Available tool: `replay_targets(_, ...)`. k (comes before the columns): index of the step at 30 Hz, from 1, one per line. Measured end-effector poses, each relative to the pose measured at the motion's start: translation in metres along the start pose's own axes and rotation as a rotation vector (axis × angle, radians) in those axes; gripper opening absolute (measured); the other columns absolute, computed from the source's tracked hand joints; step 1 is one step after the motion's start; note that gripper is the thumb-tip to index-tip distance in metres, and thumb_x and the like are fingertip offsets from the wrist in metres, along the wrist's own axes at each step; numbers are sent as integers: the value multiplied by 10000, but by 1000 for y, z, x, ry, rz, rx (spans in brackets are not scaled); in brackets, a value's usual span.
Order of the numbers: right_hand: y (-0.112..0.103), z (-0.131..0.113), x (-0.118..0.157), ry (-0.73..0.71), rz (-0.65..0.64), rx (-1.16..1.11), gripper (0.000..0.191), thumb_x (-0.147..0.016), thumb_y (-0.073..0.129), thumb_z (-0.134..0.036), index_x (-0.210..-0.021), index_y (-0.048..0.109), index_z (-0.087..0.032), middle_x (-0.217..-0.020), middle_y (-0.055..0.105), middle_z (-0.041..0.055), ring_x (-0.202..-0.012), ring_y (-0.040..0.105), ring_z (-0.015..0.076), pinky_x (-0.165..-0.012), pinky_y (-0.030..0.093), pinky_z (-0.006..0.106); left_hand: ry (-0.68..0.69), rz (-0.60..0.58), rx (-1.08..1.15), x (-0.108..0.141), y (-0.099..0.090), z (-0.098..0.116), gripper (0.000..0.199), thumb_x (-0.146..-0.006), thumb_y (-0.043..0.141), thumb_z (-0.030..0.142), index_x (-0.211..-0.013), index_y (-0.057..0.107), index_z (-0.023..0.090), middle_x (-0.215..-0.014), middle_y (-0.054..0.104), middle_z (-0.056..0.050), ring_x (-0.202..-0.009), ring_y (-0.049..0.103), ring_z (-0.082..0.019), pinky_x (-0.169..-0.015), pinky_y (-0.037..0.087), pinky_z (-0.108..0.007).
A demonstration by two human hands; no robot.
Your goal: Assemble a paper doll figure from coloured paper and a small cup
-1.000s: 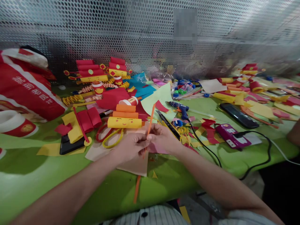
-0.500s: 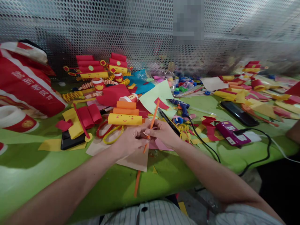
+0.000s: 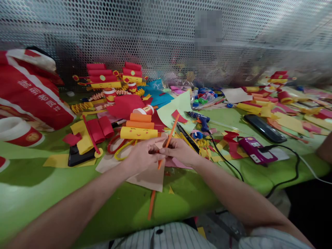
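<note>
An orange paper strip (image 3: 172, 133) slants up between my two hands. My right hand (image 3: 183, 151) pinches it between thumb and fingers. My left hand (image 3: 144, 154) is closed at the same strip, its fingertips meeting the right ones; part of its grip is hidden. Just beyond the left hand lies a yellow paper roll with a drawn smiling face (image 3: 138, 133), with orange rolls (image 3: 140, 121) stacked behind it. Scissors with red and yellow handles (image 3: 121, 152) rest beside that hand. Under both hands is a beige paper sheet (image 3: 147, 178).
A second orange strip (image 3: 151, 205) hangs at the table's front edge. To the right are a black cutter (image 3: 190, 140), a blue glue gun (image 3: 199, 117) with its cord, a purple power strip (image 3: 255, 150) and a phone (image 3: 264, 128). Finished paper figures (image 3: 103, 77) stand behind.
The view has shifted slightly. Both hands stay closed around the orange strip in nearly the same place, with only small finger movements.
</note>
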State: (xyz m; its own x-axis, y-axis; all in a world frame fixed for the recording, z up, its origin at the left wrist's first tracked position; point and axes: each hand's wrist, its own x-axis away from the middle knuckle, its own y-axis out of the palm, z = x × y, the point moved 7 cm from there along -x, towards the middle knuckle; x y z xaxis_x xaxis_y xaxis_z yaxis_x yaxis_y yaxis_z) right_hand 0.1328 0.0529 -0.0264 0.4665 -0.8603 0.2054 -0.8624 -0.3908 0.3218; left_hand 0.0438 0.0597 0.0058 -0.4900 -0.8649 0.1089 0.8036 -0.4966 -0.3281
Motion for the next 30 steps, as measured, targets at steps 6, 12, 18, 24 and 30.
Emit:
replay_targets(6, -11, -7, -2, -89, 84, 56, 299, -578, 749, -347, -724, 592, -140, -574, 615, -18, -448, 553, 75, -490, 480, 218, 32, 53, 59, -3, -11, -1, 480, -693, 611, 205, -1170, 561, 184, -707, 650, 2, -586, 542, -97, -572, 468, -217)
replay_targets(12, -12, -6, -2, -126, 127, 17, 194, -604, 683, -214, -676, 508, -171, -531, 604, -41, -434, 563, 84, -479, 482, 219, 71, 172, 10, -2, -14, -6, 358, -707, 566, 177, -1064, 597, 175, -857, 687, -46, -739, 627, -151, -639, 514, -258)
replay_targets(18, -11, -5, -1, -82, 158, 30, 134, -596, 650, -174, -661, 535, -156, -523, 621, -16, -458, 583, 93, -527, 500, 239, 127, 204, -203, 3, -9, -1, 338, -757, 511, 218, -1083, 582, 163, -971, 678, -66, -830, 629, -174, -725, 502, -284)
replay_targets(24, -8, -8, -1, -195, 131, -19, 264, -602, 731, -297, -684, 515, -169, -571, 605, -33, -511, 600, 99, -556, 501, 256, 106, 83, -283, 2, -2, -2, 306, -808, 435, 218, -1054, 608, 167, -728, 656, -19, -602, 568, -133, -575, 453, -240)
replay_targets(30, -13, -4, -4, -201, 211, 71, 337, -554, 766, -357, -585, 491, -164, -516, 521, -63, -449, 519, 63, -453, 432, 208, 125, 75, -292, 1, 1, -4, 322, -791, 467, 219, -1084, 593, 175, -714, 638, -12, -574, 553, -129, -558, 445, -231)
